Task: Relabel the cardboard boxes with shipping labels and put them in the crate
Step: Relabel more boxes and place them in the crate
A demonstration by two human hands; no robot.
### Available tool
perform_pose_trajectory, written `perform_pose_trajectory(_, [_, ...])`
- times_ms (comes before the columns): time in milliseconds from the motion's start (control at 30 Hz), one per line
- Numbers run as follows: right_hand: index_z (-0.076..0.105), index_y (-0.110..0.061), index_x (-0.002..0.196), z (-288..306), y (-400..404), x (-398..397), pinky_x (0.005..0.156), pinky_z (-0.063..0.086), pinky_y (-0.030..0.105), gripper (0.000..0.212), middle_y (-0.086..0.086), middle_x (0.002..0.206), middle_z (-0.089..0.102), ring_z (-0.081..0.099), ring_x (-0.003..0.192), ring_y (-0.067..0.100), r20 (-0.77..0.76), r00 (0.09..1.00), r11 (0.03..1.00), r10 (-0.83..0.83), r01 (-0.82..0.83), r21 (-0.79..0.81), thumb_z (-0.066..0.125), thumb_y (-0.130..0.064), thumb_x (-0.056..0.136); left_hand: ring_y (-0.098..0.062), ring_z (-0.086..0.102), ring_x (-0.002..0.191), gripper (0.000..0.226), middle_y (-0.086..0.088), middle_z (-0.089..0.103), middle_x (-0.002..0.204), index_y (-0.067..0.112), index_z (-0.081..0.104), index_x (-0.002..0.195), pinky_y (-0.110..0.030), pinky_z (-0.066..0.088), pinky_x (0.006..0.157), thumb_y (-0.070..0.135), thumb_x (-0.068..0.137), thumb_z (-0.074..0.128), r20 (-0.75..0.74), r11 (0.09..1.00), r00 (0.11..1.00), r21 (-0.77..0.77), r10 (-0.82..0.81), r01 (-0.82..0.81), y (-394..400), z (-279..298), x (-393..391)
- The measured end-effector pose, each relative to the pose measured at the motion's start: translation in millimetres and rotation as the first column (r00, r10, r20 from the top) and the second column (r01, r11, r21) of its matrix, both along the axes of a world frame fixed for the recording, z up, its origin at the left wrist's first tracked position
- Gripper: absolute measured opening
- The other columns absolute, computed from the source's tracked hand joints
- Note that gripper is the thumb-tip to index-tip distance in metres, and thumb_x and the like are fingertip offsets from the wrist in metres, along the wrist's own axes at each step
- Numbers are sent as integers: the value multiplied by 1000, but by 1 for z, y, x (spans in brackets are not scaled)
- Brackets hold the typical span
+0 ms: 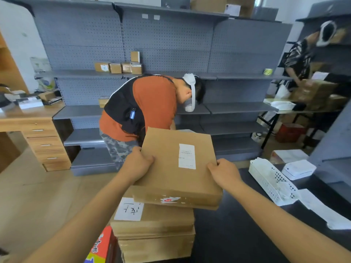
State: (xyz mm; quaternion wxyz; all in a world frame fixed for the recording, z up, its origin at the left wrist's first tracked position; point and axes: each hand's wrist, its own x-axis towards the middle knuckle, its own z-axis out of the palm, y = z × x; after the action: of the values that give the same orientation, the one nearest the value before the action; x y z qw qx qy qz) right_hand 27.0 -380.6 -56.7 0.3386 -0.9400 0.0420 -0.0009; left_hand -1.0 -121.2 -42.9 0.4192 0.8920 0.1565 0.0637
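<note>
Both hands, left [137,163] and right [224,172], fingers curled gripping opposite edges of flat, labelled cardboard box [176,168] above stack [153,230]

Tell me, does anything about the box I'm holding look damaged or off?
Yes. The flat cardboard box that both hands grip carries torn red-and-white sticker remains on its near edge, and it sits skewed over the stack.

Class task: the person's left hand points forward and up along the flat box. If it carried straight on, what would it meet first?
Probably the bent-over person in the orange shirt, just beyond the flat box that the left hand holds; depth is unclear.
</note>
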Motion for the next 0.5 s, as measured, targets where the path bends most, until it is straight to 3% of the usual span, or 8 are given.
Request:
perform_pose_trajectory(133, [54,-18,82,6,-60,-1,51,31,25,22,-3,76,57,52,67,11,47,995,996,-88,90,-27,44,-33,94,-29,54,105,50,-13,55,125,10,40,129,-34,42,79,38,91,57,-13,996,996,4,-90,90,-54,1,13])
perform_pose_trajectory(233, [59,-19,88,4,-107,1,57,35,27,25,-2,84,60,54,71,12,80,986,987,-146,151,-55,42,-36,95,-31,54,112,55,-14,54,127,8,38,133,-31,40,78,38,91,57,-9,993,993,2,-119,119,-101,1,21])
perform_pose_trajectory(400, [57,-22,91,-7,-189,12,69,37,28,22,0,88,57,51,75,16,90,980,981,-179,185,-65,41,-36,96,-29,54,113,56,-12,54,129,7,40,133,-30,41,80,38,90,59,-4,990,990,-27,-140,140,-183,-7,33])
perform_pose_trajectory(500, [57,-21,90,-12,-239,25,68,36,28,22,0,86,56,50,70,13,66,986,985,-153,158,-76,41,-35,96,-24,55,103,54,-10,56,125,9,42,131,-29,39,78,37,89,61,3,990,991,-26,-136,136,-230,-14,41])
